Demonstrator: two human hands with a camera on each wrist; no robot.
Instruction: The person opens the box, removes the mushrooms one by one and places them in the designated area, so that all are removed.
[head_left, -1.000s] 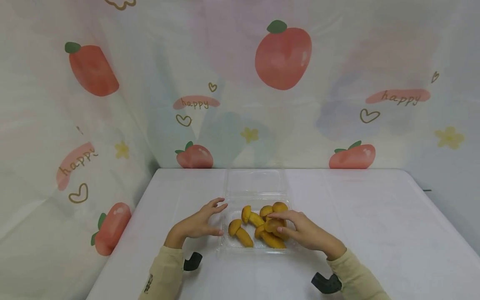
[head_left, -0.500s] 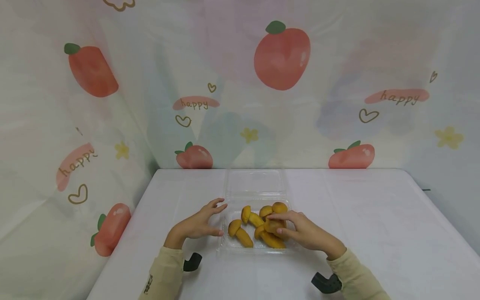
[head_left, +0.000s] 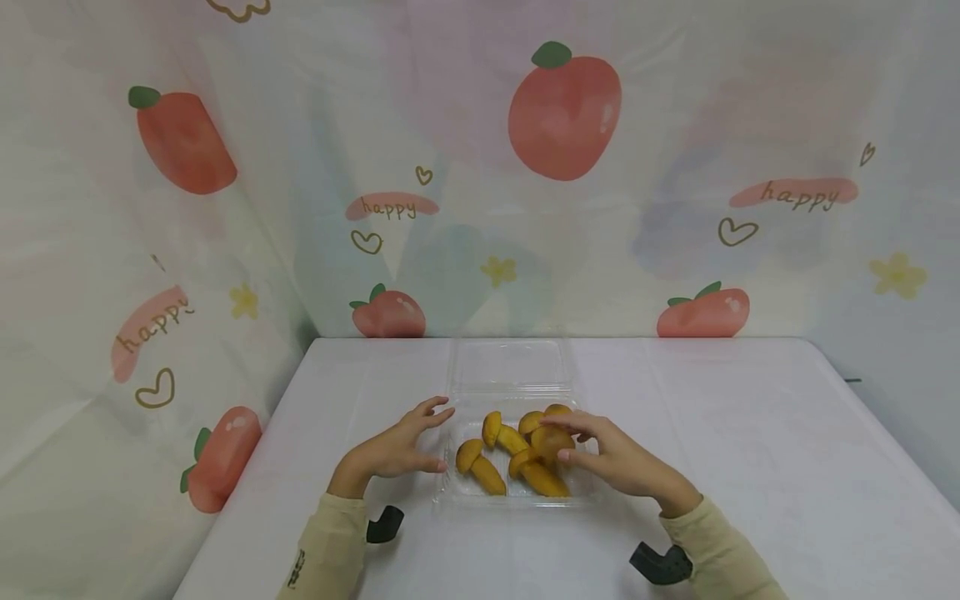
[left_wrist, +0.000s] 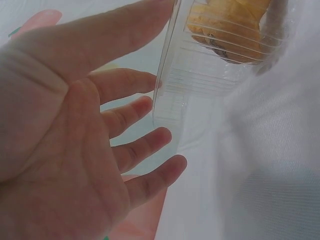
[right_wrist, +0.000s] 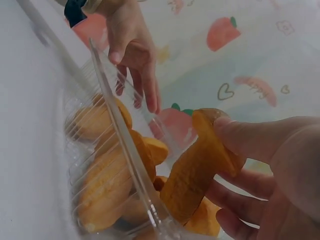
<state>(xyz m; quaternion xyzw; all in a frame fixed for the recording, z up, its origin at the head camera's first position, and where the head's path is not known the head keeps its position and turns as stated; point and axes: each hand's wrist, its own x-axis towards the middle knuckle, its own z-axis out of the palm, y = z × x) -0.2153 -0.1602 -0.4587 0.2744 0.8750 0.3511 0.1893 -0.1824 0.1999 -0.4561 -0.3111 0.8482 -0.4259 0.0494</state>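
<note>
A clear plastic clamshell box point(head_left: 472, 502) with several yellow-brown mushrooms lies on the table. My right hand point(head_left: 626, 458) pinches one mushroom point(right_wrist: 187, 172) by its cap, thumb on one side and fingers on the other. Its stem points down into the box, over the right half. In the box lie a mushroom point(head_left: 487, 475) at the left front, another point(head_left: 512, 437) behind it, and more at the right, partly covered by the hand. At the box's left side is my left hand point(head_left: 390, 447), fingers spread and fairly straight, the tips at the rim; firm contact is unclear.
The box's lid point(head_left: 512, 365) is folded back toward the rear table edge. White cloth covers the table point(head_left: 720, 433). Behind and at the left hangs a printed curtain point(head_left: 465, 125) with fruit pictures. A black wrist mount point(head_left: 660, 564) sits under the right sleeve, another point(head_left: 386, 525) by the left.
My right hand has shifted slightly to the right, and the mushroom in it has moved a little up and right. The left hand stays in place.
</note>
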